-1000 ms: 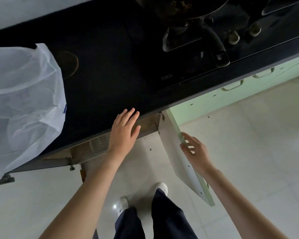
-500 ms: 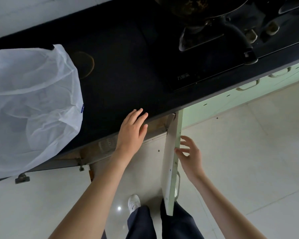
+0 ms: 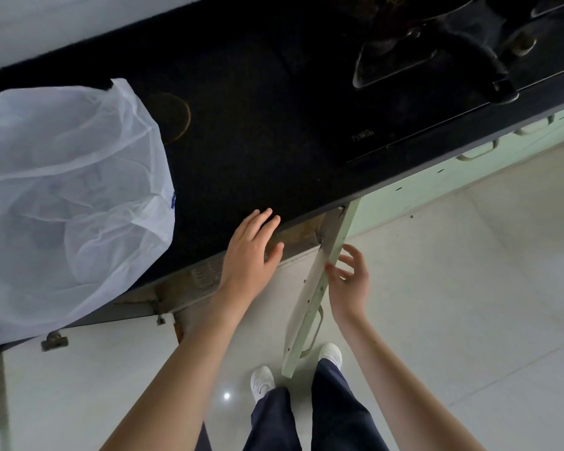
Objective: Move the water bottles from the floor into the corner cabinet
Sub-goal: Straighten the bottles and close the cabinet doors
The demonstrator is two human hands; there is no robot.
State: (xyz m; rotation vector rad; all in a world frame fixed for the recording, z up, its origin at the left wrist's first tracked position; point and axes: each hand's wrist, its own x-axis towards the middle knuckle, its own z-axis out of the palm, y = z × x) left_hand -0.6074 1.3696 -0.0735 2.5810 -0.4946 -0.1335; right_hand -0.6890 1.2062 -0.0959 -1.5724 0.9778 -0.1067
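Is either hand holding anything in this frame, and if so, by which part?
Right hand has fingertips on the top edge of the open green cabinet door, loosely, not gripped. Left hand lies flat on the black countertop edge, holding nothing.

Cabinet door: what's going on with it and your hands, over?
Left hand flat on countertop edge, empty. Right hand fingers touching open cabinet door, not gripping. No water bottles in view. Door swung out between feet.
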